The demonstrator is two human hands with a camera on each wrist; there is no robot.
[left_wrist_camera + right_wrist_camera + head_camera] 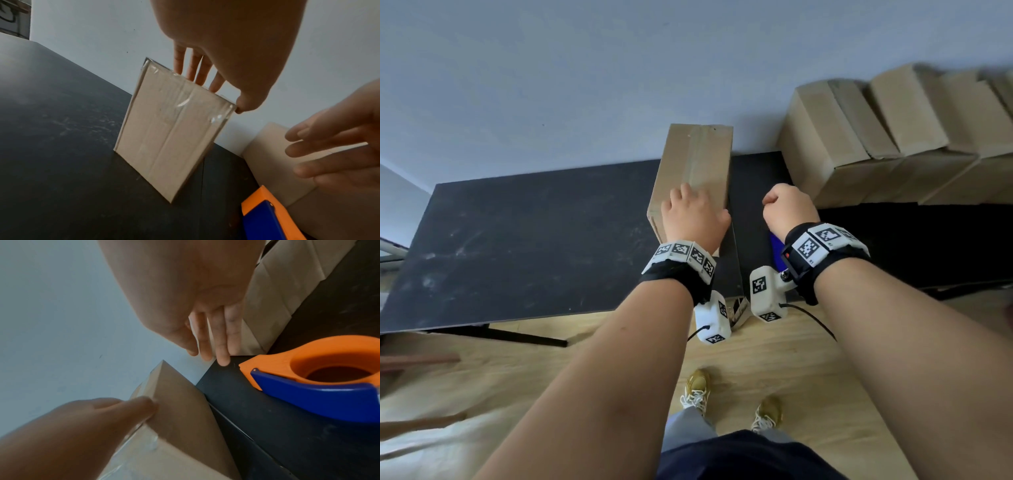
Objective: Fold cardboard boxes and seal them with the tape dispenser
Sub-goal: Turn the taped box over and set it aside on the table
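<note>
Directly under left hand (693, 219): taped box (698, 161).

A plain room set up as a packing station: a scuffed black worktop (517, 240) stands against a bare grey-blue wall (585, 68) on a light wood-plank floor (791, 359), with stacked cardboard boxes (876, 137) and an orange-and-blue tape dispenser (318, 386) on it.

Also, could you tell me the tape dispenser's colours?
The tape dispenser is orange and blue, clearest in the right wrist view.
</note>
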